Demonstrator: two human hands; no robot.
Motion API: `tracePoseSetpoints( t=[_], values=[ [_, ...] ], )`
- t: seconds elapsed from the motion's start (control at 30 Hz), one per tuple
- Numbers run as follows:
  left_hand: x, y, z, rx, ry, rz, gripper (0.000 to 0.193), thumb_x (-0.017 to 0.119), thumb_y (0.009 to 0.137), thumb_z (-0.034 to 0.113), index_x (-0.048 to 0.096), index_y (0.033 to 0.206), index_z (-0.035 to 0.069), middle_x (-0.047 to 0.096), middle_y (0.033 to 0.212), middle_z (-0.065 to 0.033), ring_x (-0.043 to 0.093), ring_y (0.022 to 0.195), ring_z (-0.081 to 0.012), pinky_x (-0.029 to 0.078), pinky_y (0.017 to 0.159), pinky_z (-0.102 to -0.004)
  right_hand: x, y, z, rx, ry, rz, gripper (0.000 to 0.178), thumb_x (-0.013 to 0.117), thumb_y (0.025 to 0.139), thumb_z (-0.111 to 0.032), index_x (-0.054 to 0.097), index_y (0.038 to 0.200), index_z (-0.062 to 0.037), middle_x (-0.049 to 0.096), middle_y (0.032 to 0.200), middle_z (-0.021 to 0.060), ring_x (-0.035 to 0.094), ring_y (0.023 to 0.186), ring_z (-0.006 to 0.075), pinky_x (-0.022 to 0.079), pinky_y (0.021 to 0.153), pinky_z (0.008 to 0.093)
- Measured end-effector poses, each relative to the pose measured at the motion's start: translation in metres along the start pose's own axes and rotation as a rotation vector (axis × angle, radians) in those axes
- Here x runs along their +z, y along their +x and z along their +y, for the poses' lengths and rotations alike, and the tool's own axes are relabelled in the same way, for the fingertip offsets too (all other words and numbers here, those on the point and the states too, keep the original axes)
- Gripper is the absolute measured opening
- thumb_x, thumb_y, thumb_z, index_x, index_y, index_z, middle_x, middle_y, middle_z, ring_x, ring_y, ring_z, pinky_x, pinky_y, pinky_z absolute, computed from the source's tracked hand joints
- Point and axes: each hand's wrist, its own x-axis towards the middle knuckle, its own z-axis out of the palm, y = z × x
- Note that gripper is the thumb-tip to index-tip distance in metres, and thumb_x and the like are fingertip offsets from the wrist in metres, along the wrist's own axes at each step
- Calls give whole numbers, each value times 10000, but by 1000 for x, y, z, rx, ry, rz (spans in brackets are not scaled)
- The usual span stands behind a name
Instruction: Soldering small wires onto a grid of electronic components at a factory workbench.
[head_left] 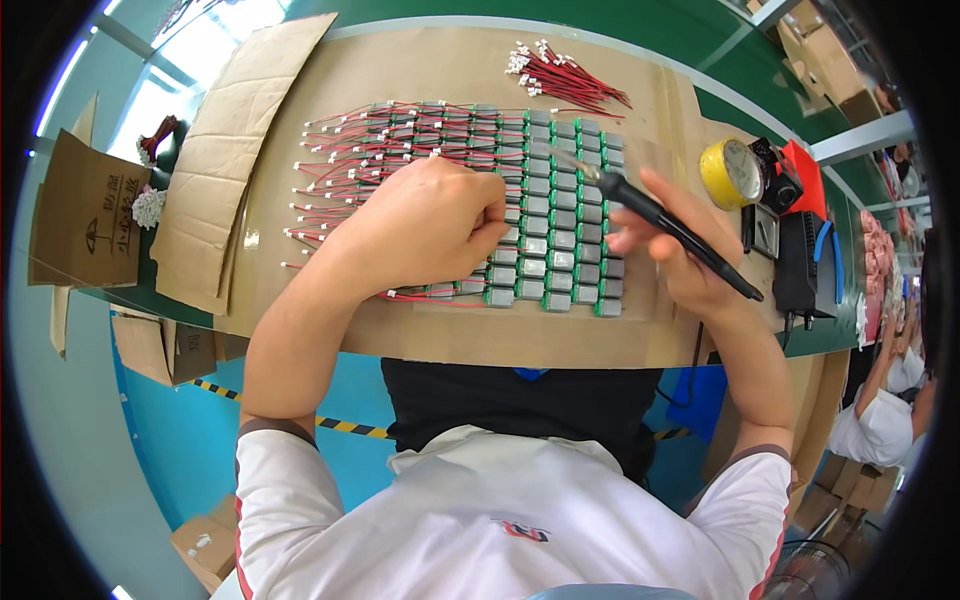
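My left hand (pixel 425 220) is closed in a pinch above the rows of small grey battery packs with green edges (pixel 560 240); whatever its fingertips hold is hidden. Thin red and black wires with white connectors (pixel 345 140) fan out to the left of the packs, partly under my left hand and forearm. In my right hand (pixel 690 262) is a black soldering iron (pixel 665 218), held like a pen. Its tip points left, over the upper right rows of packs, and looks slightly blurred.
A bundle of red wires (pixel 570 80) lies at the table's far side. To the right are a yellow tape roll (pixel 728 173), a black box-shaped unit (pixel 797 265) and a blue-handled tool (pixel 838 262). Cardboard (pixel 225 150) stands on the left. Another person (pixel 885 420) sits far right.
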Motion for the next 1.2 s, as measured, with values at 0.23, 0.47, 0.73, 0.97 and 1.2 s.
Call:
tracePoseSetpoints(
  t=[0.23,0.47,0.73,0.97,1.2],
  values=[
    [2,4,-1,4,-35,44,106,731,876,54,639,853,8,669,675,-115,681,617,-291,528,599,-382,4,-18,-1,-125,-60,57,299,643,930,67,715,1219,96,761,912,180,770,730,213,620,679,312],
    [4,6,-1,13,-20,48,100,716,879,60,638,842,9,645,653,-103,663,596,-278,516,593,-384,0,-21,-1,-66,-124,61,315,657,871,83,740,1175,92,763,870,167,735,671,183,585,632,292],
    [4,6,1,6,-8,43,91,712,881,66,646,847,14,646,650,-98,664,595,-273,516,591,-380,0,-18,-2,-106,-154,22,287,661,871,80,747,1144,91,756,891,178,732,664,182,586,595,282],
    [4,6,0,14,4,49,79,709,877,62,652,854,13,648,645,-89,662,585,-252,516,581,-367,3,-19,-2,-89,-160,40,285,670,864,65,753,1136,83,753,882,172,732,663,178,583,593,280],
    [5,6,1,-3,23,46,70,709,867,60,659,853,13,652,642,-87,658,579,-254,514,578,-368,2,-17,-1,-107,-175,30,291,673,853,62,757,1132,75,751,869,164,726,659,177,576,584,283]
  ],
)
